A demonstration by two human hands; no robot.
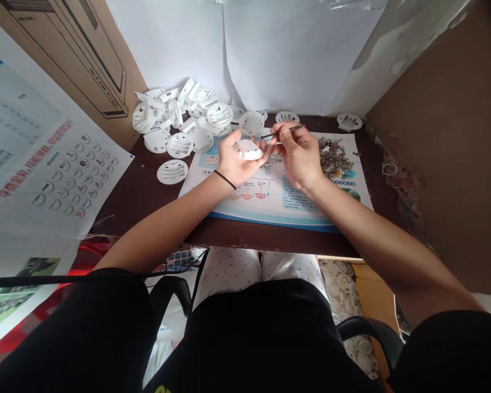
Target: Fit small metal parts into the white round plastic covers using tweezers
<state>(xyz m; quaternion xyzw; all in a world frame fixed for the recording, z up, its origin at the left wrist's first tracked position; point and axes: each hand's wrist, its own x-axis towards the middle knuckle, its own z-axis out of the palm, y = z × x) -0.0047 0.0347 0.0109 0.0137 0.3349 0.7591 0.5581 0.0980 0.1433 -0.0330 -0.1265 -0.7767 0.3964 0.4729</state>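
My left hand (pixel 238 162) is closed round a white plastic part (pixel 249 149), held just above the printed sheet. Close beside it, my right hand (pixel 298 154) pinches a thin dark rod-like tool (pixel 292 129), whose left end reaches toward the part. Whether the tool's tip touches the part is too small to tell. Behind and to the right of my right hand lies a heap of small metal pieces (pixel 334 157). Some of these metal pieces (pixel 273 160) also lie between my hands on the sheet.
A pile of round white slotted plastic parts (pixel 180 117) stands at the back left. Single white parts (pixel 349 122) lie along the back edge. The printed sheet (pixel 249 210) covers the middle of the dark table (pixel 147 204). Cardboard walls (pixel 445 136) enclose the sides; a rubber band (pixel 389 169) lies right.
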